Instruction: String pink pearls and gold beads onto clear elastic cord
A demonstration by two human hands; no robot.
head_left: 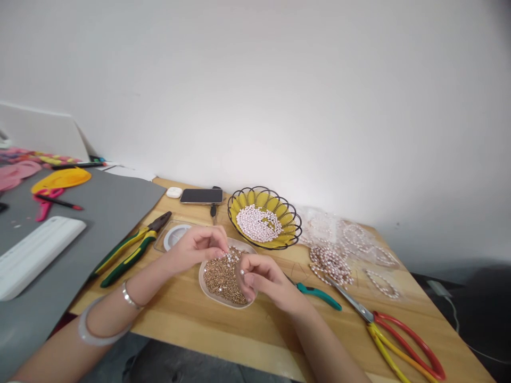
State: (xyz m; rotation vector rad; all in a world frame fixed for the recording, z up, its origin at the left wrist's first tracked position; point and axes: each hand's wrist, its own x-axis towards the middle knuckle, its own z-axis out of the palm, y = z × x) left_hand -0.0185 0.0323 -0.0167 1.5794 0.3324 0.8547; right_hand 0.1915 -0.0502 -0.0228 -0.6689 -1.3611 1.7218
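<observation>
The dish [202, 285] held gold beads [221, 282], the basket [268, 199] behind it pale beads [255, 223]. Over the dish, the left hand [202, 247] pinched closed, any hold too small to tell; the right hand [265, 276] pinched a bead [241, 272].

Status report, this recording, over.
Left hand and right hand curled over white rounded dish of small gold beads. Anything pinched: too small to tell. Right hand partly hides dish.

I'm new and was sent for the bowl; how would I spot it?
On the wooden table, find the wire basket. The bowl sits in front of it, under the hands. It holds mostly gold beads; the basket's are pale pink.
</observation>
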